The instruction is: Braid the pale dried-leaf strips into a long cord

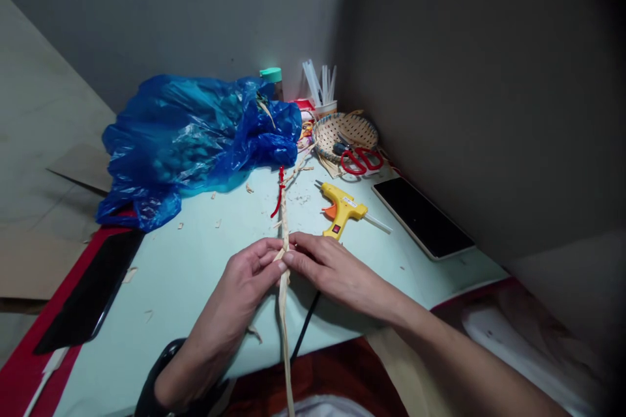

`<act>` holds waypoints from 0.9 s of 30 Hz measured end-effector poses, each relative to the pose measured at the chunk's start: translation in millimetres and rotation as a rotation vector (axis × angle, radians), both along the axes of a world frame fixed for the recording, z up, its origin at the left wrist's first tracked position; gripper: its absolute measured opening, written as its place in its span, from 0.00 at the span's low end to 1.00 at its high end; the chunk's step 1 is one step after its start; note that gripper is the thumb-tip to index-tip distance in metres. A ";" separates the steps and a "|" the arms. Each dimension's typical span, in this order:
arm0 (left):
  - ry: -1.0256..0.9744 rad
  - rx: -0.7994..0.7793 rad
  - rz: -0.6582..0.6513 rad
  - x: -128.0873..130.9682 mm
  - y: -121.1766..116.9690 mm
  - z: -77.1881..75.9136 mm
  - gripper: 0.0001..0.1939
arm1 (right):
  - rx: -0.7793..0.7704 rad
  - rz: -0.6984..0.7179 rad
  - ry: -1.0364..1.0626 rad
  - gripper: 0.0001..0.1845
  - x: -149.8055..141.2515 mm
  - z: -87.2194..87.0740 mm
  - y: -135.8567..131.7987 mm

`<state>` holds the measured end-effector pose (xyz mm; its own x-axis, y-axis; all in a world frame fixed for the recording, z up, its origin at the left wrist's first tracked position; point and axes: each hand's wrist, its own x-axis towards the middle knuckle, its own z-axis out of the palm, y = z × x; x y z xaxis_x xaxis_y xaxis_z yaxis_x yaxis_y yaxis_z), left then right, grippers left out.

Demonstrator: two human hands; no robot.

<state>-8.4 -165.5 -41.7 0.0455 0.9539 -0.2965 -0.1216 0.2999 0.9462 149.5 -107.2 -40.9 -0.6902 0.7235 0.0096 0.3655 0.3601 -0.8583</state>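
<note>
A pale braid of flat, straw-like strips (285, 212) runs toward me over the table, its far end beside a red twisted tie (280, 192). My left hand (252, 272) pinches the braid from the left, thumb on top. From the right, my right hand (325, 267) closes on the same spot, its thumb meeting the left one. Below the fingers a loose strip (283, 319) hangs over the table edge toward my lap. Just beyond my right hand lies a yellow glue gun (343, 206) with a glue stick in its back.
A blue plastic bag (195, 130) fills the back left. Behind stand a woven basket (349, 130), red-handled scissors (360, 161) and a cup of glue sticks (325, 104). A tablet (423, 216) lies right, a black phone (92, 290) left. Small scraps dot the pale green tabletop (180, 267).
</note>
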 end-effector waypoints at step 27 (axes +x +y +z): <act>1.445 1.051 0.058 38.9 -31.3 -10.5 0.11 | -0.593 0.097 0.406 0.17 8.1 -10.9 1.6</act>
<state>30.4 -196.7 -52.2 0.2892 0.7405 0.6067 0.9074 -0.4138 0.0726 157.7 -105.6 -51.9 -0.7770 0.6221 -0.0960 -0.0335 -0.1933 -0.9806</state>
